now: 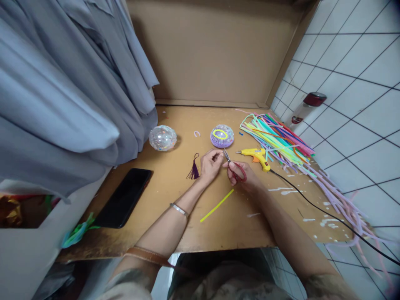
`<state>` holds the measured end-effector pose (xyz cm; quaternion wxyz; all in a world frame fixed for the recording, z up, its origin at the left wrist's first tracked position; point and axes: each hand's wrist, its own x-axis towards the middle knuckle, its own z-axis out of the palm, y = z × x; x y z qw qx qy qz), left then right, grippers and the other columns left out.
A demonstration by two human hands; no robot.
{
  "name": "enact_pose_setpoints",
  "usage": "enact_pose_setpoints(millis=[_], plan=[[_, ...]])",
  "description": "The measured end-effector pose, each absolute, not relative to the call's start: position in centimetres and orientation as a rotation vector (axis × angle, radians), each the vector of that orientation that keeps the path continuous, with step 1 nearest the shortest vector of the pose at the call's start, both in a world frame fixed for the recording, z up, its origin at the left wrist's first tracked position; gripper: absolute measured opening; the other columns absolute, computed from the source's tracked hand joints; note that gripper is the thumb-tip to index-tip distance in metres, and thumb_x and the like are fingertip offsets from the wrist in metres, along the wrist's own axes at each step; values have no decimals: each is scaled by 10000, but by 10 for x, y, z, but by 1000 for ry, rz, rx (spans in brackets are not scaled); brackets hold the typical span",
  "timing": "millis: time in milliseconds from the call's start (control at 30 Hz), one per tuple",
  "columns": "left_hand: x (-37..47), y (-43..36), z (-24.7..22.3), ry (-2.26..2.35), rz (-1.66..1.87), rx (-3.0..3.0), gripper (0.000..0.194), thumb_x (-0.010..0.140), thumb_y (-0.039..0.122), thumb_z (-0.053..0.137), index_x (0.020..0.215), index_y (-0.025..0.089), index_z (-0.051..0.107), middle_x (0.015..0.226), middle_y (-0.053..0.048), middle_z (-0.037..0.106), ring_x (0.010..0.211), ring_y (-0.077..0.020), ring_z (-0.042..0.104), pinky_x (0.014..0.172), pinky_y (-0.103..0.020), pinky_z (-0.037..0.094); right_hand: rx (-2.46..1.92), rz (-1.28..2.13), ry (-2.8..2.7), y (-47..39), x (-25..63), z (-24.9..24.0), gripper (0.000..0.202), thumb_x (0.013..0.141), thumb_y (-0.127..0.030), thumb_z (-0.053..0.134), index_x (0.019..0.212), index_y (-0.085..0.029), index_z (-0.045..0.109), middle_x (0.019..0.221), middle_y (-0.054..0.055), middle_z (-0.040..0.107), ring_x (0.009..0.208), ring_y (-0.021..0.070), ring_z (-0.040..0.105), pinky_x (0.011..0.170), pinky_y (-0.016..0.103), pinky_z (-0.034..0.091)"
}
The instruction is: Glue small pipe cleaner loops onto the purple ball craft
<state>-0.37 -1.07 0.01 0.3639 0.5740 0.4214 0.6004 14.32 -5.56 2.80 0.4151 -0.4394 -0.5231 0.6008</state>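
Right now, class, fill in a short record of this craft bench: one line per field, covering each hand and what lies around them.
Left hand: pinches something small at the scissor tips, too small to tell
Right hand: holds red-handled scissors
Near the hands: purple tassel, yellow strip, glue gun
Behind: two clear domes
Right side: pile of coloured strips
Left side: black phone

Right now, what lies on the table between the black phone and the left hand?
In the head view, a purple tassel lies between the black phone and the left hand, close beside the hand; the remaining wooden table there is bare.
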Motion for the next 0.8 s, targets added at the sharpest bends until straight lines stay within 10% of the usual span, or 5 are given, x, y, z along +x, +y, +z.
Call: enact_pose_setpoints(millis=[367, 800], plan=[[-6, -10, -3, 1094, 1526, 1713, 161, 870, 274, 582, 822, 172, 698, 771, -32, 687, 665, -132, 581, 663, -247, 468, -1257, 1469, -1458, -54, 149, 25, 446, 770, -593, 697, 622, -201, 546, 455, -56, 497, 364, 76, 420, 387, 217, 284], [3, -11, -13, 1050, 1460, 1634, 182, 875, 306, 606, 856, 158, 711, 792, -43, 723, 678, -131, 617, 673, -242, 496, -1275, 1200, -1346, -46, 153, 30, 522, 672, -700, 735, 770, -214, 573, 558, -45, 530, 461, 88, 422, 436, 228, 325]])
